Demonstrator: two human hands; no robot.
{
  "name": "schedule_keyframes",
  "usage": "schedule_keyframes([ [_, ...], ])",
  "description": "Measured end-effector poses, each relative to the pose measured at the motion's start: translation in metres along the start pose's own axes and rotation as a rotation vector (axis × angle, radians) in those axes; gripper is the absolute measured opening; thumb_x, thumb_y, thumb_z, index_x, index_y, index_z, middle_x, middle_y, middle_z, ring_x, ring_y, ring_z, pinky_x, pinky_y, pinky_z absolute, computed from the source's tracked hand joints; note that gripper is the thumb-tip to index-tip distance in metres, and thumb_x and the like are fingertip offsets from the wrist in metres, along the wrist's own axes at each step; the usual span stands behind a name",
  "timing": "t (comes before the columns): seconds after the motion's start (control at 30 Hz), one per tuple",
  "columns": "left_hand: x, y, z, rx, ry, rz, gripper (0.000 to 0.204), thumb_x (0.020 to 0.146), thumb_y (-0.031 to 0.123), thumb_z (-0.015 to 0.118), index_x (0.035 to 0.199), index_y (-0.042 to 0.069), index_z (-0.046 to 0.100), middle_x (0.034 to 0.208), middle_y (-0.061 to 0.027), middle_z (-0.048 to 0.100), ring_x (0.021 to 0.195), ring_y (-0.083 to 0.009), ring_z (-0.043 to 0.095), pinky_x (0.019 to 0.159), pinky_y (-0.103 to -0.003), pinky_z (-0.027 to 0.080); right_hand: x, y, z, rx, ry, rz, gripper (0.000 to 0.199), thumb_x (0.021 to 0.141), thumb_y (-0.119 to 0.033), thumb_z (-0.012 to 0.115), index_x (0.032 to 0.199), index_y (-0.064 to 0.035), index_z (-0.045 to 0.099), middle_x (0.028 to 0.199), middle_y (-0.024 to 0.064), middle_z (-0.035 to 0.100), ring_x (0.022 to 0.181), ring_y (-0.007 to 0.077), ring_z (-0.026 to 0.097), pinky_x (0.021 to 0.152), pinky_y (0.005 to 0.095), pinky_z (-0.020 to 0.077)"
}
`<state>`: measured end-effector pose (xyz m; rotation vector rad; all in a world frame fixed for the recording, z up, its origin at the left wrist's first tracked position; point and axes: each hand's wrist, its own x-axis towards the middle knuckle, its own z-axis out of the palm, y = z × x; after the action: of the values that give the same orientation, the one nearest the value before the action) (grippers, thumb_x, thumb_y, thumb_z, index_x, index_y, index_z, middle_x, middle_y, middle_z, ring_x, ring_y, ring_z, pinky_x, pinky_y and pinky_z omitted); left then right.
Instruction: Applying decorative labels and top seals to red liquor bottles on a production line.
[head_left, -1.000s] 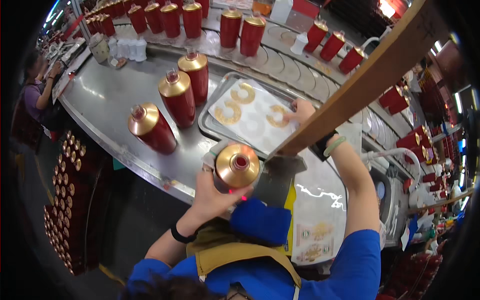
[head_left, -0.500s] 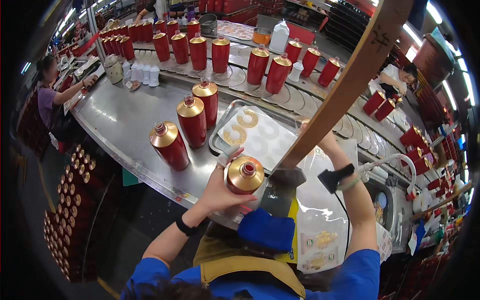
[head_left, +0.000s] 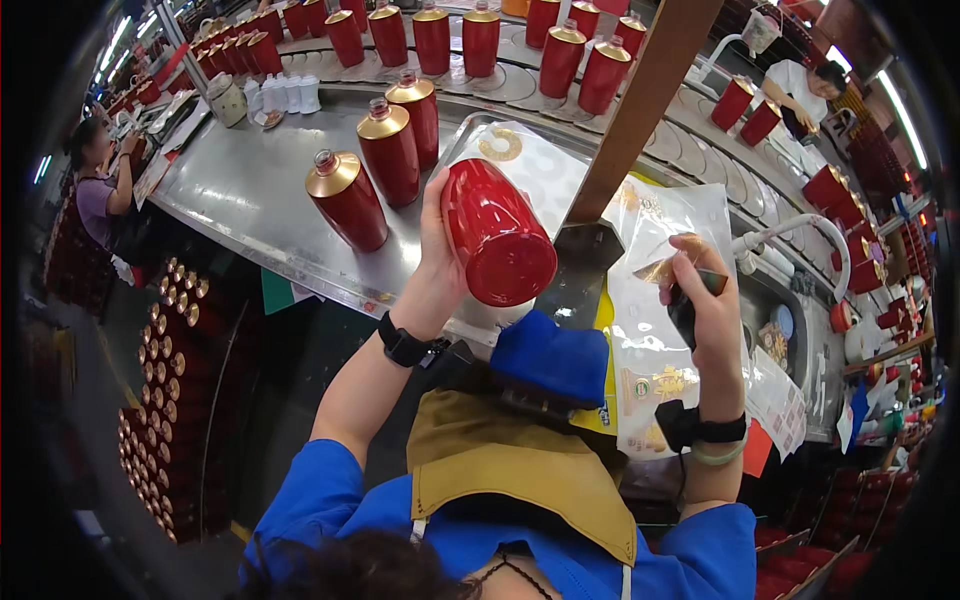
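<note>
My left hand (head_left: pixel 440 235) is wrapped round a glossy red bottle (head_left: pixel 500 235), tilted so that its round base faces me. Its neck is hidden on the far side. To the right, over the plastic sheet, my right hand (head_left: pixel 705 300) pinches a thin gold decal (head_left: pixel 660 268); a dark piece, not clear in kind, also sits in its grip. Beyond the held bottle lies a metal tray (head_left: pixel 468 128) with white backing paper, on which a curved gold decal (head_left: pixel 500 143) shows. Several gold-shouldered red bottles (head_left: pixel 347 205) stand upright to the left of it.
A wooden post (head_left: pixel 645 105) rises between my hands from a dark metal bracket (head_left: pixel 585 255). A blue cloth (head_left: pixel 550 355) lies close to me. At right are a sink (head_left: pixel 820 330) and white tap (head_left: pixel 820 228). Bottles line a conveyor (head_left: pixel 510 95) behind; co-workers sit left and right.
My left hand has tipped the bottle from upright to base toward me. My right hand has come back from behind the post, now with a gold decal. The view has shifted downward.
</note>
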<state>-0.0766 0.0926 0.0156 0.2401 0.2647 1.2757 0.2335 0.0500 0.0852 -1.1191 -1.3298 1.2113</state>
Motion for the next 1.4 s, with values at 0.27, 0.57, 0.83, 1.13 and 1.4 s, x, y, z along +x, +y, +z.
schedule_keyframes([
  [0.27, 0.006, 0.005, -0.007, 0.001, 0.019, -0.014, 0.087, 0.087, 0.064, 0.068, 0.135, -0.005, 0.044, 0.124, -0.0190, 0.056, 0.112, -0.0319, 0.062, 0.094, -0.047, 0.055, -0.021, 0.003, 0.018, 0.121, 0.025, -0.022, 0.033, 0.103, -0.012, 0.063, 0.134, 0.0013, 0.063, 0.086, 0.0026, 0.065, 0.073, 0.0087, 0.057, 0.067, 0.0235, 0.0446],
  [0.57, -0.033, -0.011, 0.009, 0.931, 0.059, 0.443, 0.067, 0.082, 0.030, 0.084, 0.134, 0.000, 0.055, 0.118, -0.0119, 0.069, 0.108, -0.0210, 0.070, 0.096, -0.037, 0.057, -0.017, 0.010, 0.051, 0.138, 0.002, -0.058, 0.035, 0.099, -0.004, 0.068, 0.133, 0.0001, 0.063, 0.091, 0.0032, 0.069, 0.077, 0.0064, 0.061, 0.070, 0.0210, 0.0481],
  [0.83, -0.039, -0.043, -0.013, 1.210, 0.049, 0.483, 0.088, 0.064, 0.018, 0.098, 0.133, -0.001, 0.047, 0.125, -0.0126, 0.063, 0.115, -0.0192, 0.064, 0.102, -0.034, 0.052, -0.006, 0.010, 0.071, 0.082, -0.013, -0.106, 0.034, 0.099, -0.007, 0.069, 0.132, -0.0016, 0.064, 0.092, 0.0029, 0.070, 0.080, 0.0062, 0.061, 0.071, 0.0219, 0.0483],
  [1.13, -0.025, 0.004, -0.019, 0.392, 0.200, 0.262, 0.068, 0.098, 0.058, 0.061, 0.129, -0.001, 0.056, 0.105, -0.0151, 0.071, 0.094, -0.0264, 0.074, 0.085, -0.039, 0.063, -0.006, 0.012, 0.068, 0.053, 0.122, -0.082, 0.033, 0.099, -0.007, 0.070, 0.131, -0.0027, 0.066, 0.089, 0.0005, 0.069, 0.074, 0.0050, 0.059, 0.068, 0.0208, 0.0459],
  [1.4, -0.018, -0.018, -0.039, -0.830, -0.095, -0.384, 0.080, 0.074, 0.017, 0.094, 0.140, 0.003, 0.049, 0.135, -0.0131, 0.056, 0.132, -0.0281, 0.054, 0.106, -0.041, 0.055, -0.011, 0.014, 0.060, 0.117, 0.179, -0.087, 0.035, 0.100, -0.006, 0.069, 0.133, 0.0000, 0.063, 0.090, 0.0024, 0.069, 0.077, 0.0061, 0.059, 0.071, 0.0212, 0.0467],
])
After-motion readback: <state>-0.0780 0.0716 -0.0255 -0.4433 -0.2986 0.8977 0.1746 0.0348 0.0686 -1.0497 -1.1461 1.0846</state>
